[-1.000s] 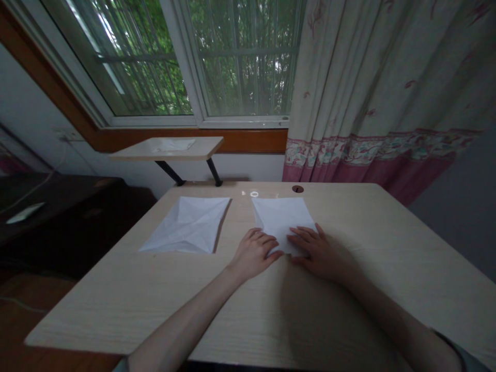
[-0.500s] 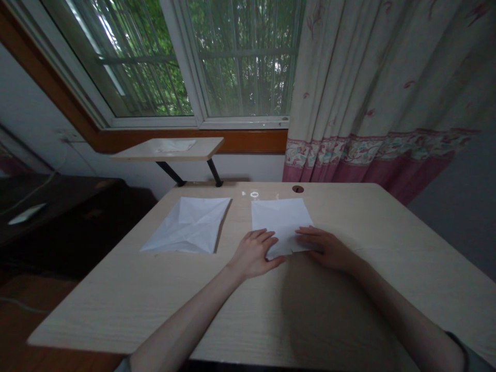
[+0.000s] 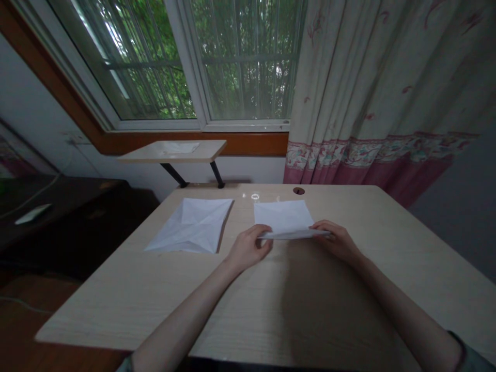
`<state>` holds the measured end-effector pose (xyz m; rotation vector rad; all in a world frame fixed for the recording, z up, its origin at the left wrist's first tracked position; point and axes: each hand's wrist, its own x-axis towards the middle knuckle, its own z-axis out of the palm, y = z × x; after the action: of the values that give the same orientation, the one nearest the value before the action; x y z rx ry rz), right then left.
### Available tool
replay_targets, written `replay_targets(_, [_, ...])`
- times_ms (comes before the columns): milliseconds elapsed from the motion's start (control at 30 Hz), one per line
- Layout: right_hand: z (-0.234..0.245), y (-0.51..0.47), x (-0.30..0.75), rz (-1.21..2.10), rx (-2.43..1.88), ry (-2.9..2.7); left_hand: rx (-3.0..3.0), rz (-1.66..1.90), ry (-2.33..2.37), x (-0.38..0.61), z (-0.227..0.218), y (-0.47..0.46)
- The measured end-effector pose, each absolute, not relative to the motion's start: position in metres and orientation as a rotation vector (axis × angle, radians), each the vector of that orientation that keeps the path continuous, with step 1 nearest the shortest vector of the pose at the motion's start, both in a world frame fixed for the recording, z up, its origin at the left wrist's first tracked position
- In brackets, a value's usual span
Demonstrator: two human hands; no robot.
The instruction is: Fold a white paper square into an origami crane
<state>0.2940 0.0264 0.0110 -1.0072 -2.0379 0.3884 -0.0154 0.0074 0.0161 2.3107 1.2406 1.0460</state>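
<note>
A white sheet of paper (image 3: 284, 214) lies on the desk in front of me, its near edge lifted and bent up toward the far side. My left hand (image 3: 250, 248) pinches the left end of that raised edge between thumb and fingers. At the right end, my right hand (image 3: 336, 240) grips the same edge, fingers on top and thumb hidden. To the left rests a second white paper (image 3: 194, 225), creased across its middle and touched by neither hand.
The wooden desk (image 3: 174, 299) has a small raised shelf (image 3: 211, 150) at its back left, with white paper (image 3: 182, 148) on it. A round cable hole (image 3: 298, 191) sits near the back edge. Behind hang a window and a floral curtain (image 3: 341, 103).
Both hands have gone from lying flat on the paper to gripping its near edge, which has come up off the desk. The view has shifted slightly.
</note>
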Motion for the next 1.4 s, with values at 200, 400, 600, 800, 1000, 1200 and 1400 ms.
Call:
replay_targets(200, [0.018,0.019,0.288,0.302,-0.967,-1.939,2.163,1.201,1.394,-0.017,0.018,0.008])
replay_targets(400, [0.015,0.014,0.277,-0.049,-1.078,-1.764,2.06,1.387,1.41,-0.014,0.017,0.006])
replay_targets(600, [-0.002,0.016,0.26,-0.308,-1.149,-1.786,2.463,1.554,1.416,-0.01,0.017,0.006])
replay_targets(800, [-0.009,0.011,0.249,-0.432,-1.231,-1.804,2.739,1.43,1.454,-0.007,0.02,0.002])
replay_targets(1000, [-0.007,0.011,0.246,-0.493,-1.167,-1.828,2.943,1.262,1.416,-0.004,0.018,0.0])
replay_targets(1200, [-0.01,0.011,0.247,-0.47,-1.156,-1.906,3.009,0.994,1.404,-0.006,0.017,0.002])
replay_targets(1400, [-0.016,0.014,0.249,-0.328,-1.162,-2.202,2.999,0.862,1.304,-0.007,0.014,0.006])
